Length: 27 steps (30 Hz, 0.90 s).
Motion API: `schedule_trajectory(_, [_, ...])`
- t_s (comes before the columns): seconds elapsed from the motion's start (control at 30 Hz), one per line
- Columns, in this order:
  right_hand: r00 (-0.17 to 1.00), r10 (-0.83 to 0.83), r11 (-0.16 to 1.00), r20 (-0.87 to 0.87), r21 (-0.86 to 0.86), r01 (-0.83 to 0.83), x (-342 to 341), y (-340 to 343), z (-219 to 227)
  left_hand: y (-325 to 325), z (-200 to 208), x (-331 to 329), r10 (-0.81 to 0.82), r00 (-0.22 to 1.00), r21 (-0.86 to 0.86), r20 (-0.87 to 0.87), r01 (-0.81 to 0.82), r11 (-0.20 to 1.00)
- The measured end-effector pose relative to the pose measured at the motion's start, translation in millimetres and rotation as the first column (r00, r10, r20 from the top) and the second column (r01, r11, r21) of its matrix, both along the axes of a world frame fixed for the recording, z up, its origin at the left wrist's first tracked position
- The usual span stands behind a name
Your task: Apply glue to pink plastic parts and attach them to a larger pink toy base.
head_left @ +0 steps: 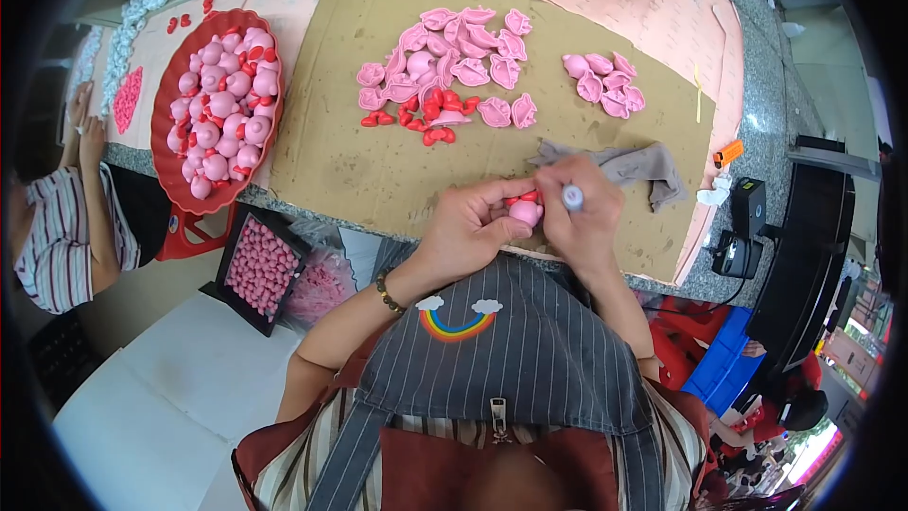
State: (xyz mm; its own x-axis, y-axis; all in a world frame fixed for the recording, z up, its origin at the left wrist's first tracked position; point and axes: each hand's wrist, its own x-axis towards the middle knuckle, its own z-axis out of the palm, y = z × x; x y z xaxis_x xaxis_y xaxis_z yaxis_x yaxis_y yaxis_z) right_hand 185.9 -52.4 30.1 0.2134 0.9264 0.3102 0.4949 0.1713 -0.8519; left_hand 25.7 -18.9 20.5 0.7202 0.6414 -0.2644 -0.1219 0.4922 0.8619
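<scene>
Close to the front edge of the cardboard, my left hand (462, 225) is closed, thumb and fingers pinching a small round pink figure (526, 214) with a red bow at its top. My right hand (586, 218) grips a pen-like tool (572, 196) whose pale round end points up. Its tip is hidden behind the fingers, beside the figure. A grey cloth (629, 167) lies just beyond my right hand. Farther off are a heap of hollow pink shells (473, 43), several red bows (440, 106) and a smaller group of pink pieces (613, 85).
A red scalloped tray (163, 147) full of pink figures stands at the left. An orange-handled tool (728, 153) and a black device (747, 208) lie at the right. Below the table, a black crate (227, 260) holds pink parts. Another person (71, 227) works at far left.
</scene>
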Motion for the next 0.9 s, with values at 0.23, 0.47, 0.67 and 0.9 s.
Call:
schedule_trajectory(0.23, [0.875, 0.048, 0.991, -0.482, -0.088, -0.103, 2.9, -8.6, 27.2, 3.8, -9.7, -3.6, 0.099, 0.982, -0.065, 0.159, -0.089, 0.994])
schedule_trajectory(0.47, [0.965, 0.044, 0.999, -0.258, 0.028, -0.038, -10.8, -0.3, 6.7, 10.1, -12.4, -7.1, -0.005, 0.995, -0.059, 0.098, 0.011, 0.998])
schedule_trajectory(0.67, [0.862, -0.125, 0.989, -0.492, -0.131, 0.068, 7.9, 4.8, 7.2, 10.7, -11.7, -7.8, 0.038, 0.988, -0.106, 0.149, -0.022, 0.994])
schedule_trajectory(0.9, [0.826, 0.057, 0.992, -0.561, -0.064, -0.111, -9.1, -5.5, 13.7, 13.8, -11.8, -5.6, 0.122, 0.918, -0.331, 0.377, 0.01, 0.944])
